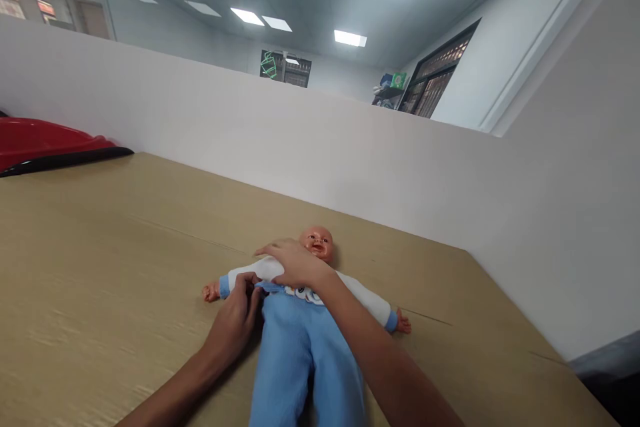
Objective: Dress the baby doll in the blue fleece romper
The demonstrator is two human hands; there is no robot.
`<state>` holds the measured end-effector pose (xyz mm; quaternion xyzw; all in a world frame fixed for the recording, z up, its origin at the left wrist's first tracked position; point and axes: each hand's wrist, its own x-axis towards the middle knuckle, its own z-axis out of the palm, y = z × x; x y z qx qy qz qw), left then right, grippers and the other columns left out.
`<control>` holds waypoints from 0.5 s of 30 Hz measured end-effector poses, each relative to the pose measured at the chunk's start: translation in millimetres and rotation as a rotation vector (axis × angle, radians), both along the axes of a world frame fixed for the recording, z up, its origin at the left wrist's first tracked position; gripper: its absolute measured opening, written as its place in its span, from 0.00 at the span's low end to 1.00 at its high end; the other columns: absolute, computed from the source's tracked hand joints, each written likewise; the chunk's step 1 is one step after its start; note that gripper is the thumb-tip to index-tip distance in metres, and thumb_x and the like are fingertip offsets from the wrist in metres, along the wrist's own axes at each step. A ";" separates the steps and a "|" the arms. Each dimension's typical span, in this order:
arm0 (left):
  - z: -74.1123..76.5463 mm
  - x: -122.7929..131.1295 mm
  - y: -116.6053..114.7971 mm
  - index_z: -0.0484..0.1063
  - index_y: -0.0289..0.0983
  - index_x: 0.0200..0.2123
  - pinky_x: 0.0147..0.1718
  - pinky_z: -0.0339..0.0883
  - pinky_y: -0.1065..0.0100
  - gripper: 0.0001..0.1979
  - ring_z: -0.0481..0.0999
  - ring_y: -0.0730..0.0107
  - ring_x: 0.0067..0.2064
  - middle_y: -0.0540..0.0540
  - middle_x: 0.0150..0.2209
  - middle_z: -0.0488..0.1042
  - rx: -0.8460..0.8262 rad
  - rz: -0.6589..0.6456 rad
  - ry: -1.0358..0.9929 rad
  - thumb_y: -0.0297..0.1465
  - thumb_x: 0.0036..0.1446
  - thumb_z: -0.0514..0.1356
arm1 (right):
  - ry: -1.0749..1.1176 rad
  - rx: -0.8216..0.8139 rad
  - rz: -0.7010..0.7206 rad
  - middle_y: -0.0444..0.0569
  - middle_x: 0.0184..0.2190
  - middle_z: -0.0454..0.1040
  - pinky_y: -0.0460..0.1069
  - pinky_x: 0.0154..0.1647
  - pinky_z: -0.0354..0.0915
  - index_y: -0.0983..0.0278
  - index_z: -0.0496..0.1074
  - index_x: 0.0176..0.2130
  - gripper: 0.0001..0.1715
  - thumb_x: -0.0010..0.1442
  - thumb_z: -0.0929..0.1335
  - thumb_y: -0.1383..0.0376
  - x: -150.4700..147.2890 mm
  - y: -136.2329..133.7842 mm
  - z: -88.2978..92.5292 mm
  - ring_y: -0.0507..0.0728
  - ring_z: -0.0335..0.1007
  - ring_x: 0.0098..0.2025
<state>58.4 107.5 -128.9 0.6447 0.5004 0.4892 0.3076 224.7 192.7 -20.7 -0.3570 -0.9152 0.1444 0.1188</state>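
A baby doll (319, 244) lies face up on the wooden table, arms spread to both sides. It wears a white shirt (357, 290) with blue cuffs and a printed front, and light blue trousers (290, 333). At the doll's waist, on the left of the view, my left hand (243, 303) pinches the blue-edged hem of the shirt between thumb and fingers. My right hand (295, 263) rests across the doll's chest and shoulder with its fingers stretched out to the left. That hand and forearm hide part of the shirt print.
The wooden table (125, 233) runs up to a white wall (300, 140) with a glass pane above it. A red plastic object (45, 137) with a black edge stands at the far left. Something dark (613, 367) shows beyond the table's right edge.
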 end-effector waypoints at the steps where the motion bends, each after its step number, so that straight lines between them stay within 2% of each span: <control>1: -0.2 0.3 0.3 0.60 0.43 0.45 0.40 0.65 0.56 0.12 0.74 0.51 0.36 0.47 0.36 0.72 0.005 0.006 -0.003 0.45 0.70 0.49 | -0.069 -0.046 0.056 0.53 0.58 0.78 0.57 0.63 0.68 0.58 0.73 0.62 0.42 0.51 0.80 0.72 -7.6 13.2 -4.7 0.65 0.73 0.61; 3: -0.6 1.5 1.2 0.61 0.43 0.45 0.41 0.66 0.56 0.12 0.74 0.51 0.37 0.46 0.37 0.72 0.012 0.001 -0.010 0.44 0.71 0.49 | -0.163 -0.109 0.134 0.53 0.54 0.80 0.55 0.57 0.71 0.57 0.70 0.66 0.42 0.56 0.78 0.69 -18.4 31.1 -14.0 0.63 0.76 0.56; 6: -1.7 4.1 2.8 0.62 0.43 0.45 0.44 0.67 0.55 0.12 0.76 0.51 0.42 0.44 0.40 0.74 0.015 -0.025 -0.019 0.44 0.72 0.49 | -0.190 -0.098 0.173 0.52 0.51 0.78 0.55 0.56 0.70 0.54 0.68 0.67 0.36 0.63 0.73 0.67 -23.6 38.6 -20.0 0.62 0.74 0.54; 9: -3.5 4.9 4.8 0.63 0.43 0.46 0.44 0.68 0.56 0.13 0.76 0.52 0.41 0.45 0.40 0.75 -0.003 -0.035 -0.026 0.46 0.73 0.49 | -0.133 -0.004 0.114 0.54 0.50 0.72 0.58 0.56 0.66 0.55 0.71 0.64 0.30 0.64 0.69 0.69 -17.7 33.7 -14.2 0.64 0.69 0.53; 13: -8.0 1.2 9.9 0.65 0.42 0.46 0.40 0.66 0.56 0.15 0.74 0.55 0.36 0.47 0.38 0.73 -0.004 0.037 -0.007 0.46 0.73 0.49 | -0.030 0.064 0.042 0.52 0.47 0.68 0.57 0.57 0.63 0.57 0.74 0.58 0.26 0.64 0.65 0.73 -1.9 28.2 -4.3 0.62 0.64 0.51; 15: -10.7 -1.2 12.1 0.67 0.41 0.47 0.43 0.66 0.53 0.15 0.74 0.52 0.40 0.44 0.41 0.75 0.039 0.093 0.010 0.44 0.72 0.50 | 0.018 0.057 0.033 0.51 0.46 0.67 0.57 0.57 0.62 0.58 0.75 0.55 0.24 0.63 0.64 0.74 7.3 29.4 -3.9 0.62 0.64 0.50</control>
